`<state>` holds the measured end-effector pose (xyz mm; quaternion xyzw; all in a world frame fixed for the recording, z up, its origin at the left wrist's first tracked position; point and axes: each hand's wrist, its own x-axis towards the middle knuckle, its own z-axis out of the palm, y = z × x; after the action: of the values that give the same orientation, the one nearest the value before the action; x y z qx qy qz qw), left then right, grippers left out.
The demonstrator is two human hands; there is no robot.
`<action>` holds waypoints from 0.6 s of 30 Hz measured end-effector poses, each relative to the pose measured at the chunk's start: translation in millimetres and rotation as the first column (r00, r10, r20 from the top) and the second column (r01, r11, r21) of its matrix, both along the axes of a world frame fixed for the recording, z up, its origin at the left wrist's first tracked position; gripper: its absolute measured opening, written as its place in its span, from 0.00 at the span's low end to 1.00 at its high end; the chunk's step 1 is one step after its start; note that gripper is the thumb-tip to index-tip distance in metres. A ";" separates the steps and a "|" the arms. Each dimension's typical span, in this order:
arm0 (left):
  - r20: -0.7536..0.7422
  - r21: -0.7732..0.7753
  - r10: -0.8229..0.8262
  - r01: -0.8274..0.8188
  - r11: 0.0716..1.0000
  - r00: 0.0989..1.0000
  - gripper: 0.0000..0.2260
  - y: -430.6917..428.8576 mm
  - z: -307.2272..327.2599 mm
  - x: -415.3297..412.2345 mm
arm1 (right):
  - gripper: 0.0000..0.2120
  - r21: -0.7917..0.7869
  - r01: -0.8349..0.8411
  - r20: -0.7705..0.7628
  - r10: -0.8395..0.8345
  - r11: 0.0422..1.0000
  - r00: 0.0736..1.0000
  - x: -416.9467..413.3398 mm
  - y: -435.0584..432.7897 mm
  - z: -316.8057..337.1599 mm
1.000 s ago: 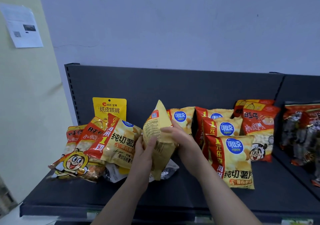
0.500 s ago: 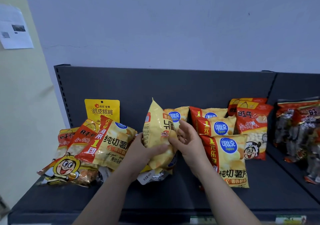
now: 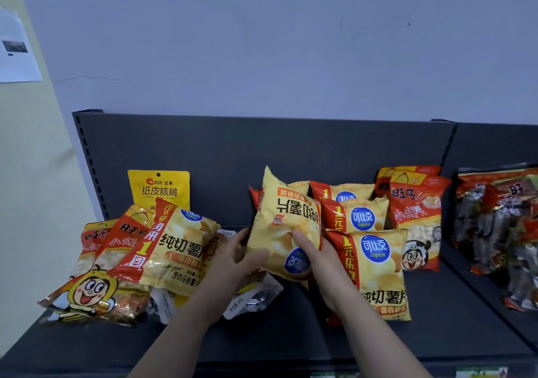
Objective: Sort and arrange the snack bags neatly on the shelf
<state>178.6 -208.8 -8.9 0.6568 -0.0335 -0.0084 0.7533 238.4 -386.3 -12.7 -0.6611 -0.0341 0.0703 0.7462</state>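
An upside-down yellow chip bag (image 3: 283,226) is held at frame centre over the dark shelf (image 3: 291,340), gripped at its lower left edge by the left hand (image 3: 233,262) and pinched lower right by the right hand (image 3: 320,265), thumb on front, touching the chip bag row (image 3: 378,264) centre right.

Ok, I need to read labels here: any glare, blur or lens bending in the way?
Head view: soft, even light; held chip bag reads sharp, though upside down; foil packs far right glint and smear; wide lens tilts the left shelf upright.
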 end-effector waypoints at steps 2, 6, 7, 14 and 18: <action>0.099 0.096 0.072 -0.082 0.992 0.992 0.33 -3.8 -3.0 -3.7 | 0.22 -0.004 -0.051 -0.049 0.051 0.999 0.998 2.4 4.1 -2.2; 0.233 0.110 0.321 -0.353 0.929 0.918 0.23 -2.6 3.1 2.5 | 0.26 -0.138 -0.131 -0.077 0.121 0.982 0.990 -1.9 14.2 2.0; 0.243 0.112 0.348 -0.383 0.917 0.905 0.22 1.2 6.6 4.7 | 0.27 -0.192 -0.113 -0.045 0.106 0.975 0.993 -2.8 15.6 6.1; 0.353 0.310 0.339 -0.451 0.837 0.872 0.12 29.5 51.0 12.6 | 0.50 -0.534 0.162 0.457 0.122 0.830 0.881 -14.3 22.4 36.2; 0.341 0.442 0.153 -0.301 0.845 0.928 0.08 28.3 71.0 13.6 | 0.50 -0.738 0.145 0.490 0.375 0.659 0.787 -15.1 28.2 48.1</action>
<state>192.2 -180.4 62.2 0.8180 -0.0625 0.1709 0.5457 223.3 -358.1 35.4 -0.8880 -0.2832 -0.0869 0.3516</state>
